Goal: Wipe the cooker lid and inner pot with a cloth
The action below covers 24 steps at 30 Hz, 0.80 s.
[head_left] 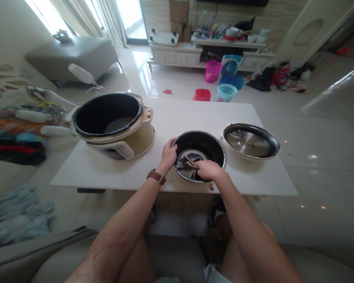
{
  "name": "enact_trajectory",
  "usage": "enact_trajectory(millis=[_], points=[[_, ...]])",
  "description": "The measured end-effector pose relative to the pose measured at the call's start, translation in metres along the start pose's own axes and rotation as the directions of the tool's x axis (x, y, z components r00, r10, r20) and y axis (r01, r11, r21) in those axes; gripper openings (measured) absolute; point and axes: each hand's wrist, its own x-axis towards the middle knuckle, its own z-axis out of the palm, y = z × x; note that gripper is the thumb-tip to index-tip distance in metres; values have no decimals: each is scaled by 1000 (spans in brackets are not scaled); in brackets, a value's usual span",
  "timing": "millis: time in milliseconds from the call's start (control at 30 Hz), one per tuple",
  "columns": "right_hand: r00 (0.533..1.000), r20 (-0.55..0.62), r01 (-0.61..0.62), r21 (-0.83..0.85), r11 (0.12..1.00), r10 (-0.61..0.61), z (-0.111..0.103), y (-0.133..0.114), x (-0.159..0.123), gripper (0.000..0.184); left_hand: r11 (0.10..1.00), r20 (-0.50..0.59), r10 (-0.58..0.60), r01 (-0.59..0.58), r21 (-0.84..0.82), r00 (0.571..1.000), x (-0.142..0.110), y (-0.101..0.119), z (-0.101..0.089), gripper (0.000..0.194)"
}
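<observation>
A dark inner pot [212, 143] stands on the white table [194, 114] near its front edge. My left hand [168, 154] grips the pot's left rim, fingers curled over it; a brown watch is on that wrist. My right hand [209, 169] reaches inside the pot and presses a grey cloth [187, 164] against the bottom, fingers closed on it. The open cream rice cooker [115, 125] sits to the left. Its metal lid [251, 140] lies upturned to the right of the pot.
A cluttered shelf [23, 118] with scissors and tools stands left of the table. Beyond it are pink, red and blue baskets [221, 84] on the shiny floor, a white TV cabinet [177, 53] and a grey sofa [73, 55]. My knees sit under the table's front edge.
</observation>
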Motion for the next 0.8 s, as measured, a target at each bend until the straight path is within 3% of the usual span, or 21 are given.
enact_trajectory(millis=[133, 267, 367, 433, 567, 667, 800], points=[[986, 28, 154, 184, 971, -162, -5, 2, 0, 36, 999, -33, 19, -18, 47, 999, -5, 0, 3, 33], [946, -70, 310, 488, 816, -318, -13, 13, -1, 37, 995, -127, 11, 2, 105, 992, -17, -2, 7, 34], [939, -114, 329, 576, 748, -325, -14, 20, -2, 37, 996, -209, 31, -14, 85, 977, -29, -4, 10, 34], [961, -105, 270, 539, 798, -254, -15, 20, -3, 35, 999, -218, 21, -10, 51, 976, -33, -6, 10, 34], [992, -116, 72, 303, 950, -38, -17, 16, -8, 37, 999, -195, -49, 47, -12, 980, -20, -8, 3, 40], [974, -223, -17, 134, 991, 47, -19, 11, -11, 42, 995, -164, -99, 94, -40, 981, -4, -9, -1, 47], [950, -309, -67, -51, 996, 49, -17, 7, -12, 47, 985, -73, -127, 117, -123, 989, 3, -7, 0, 40]])
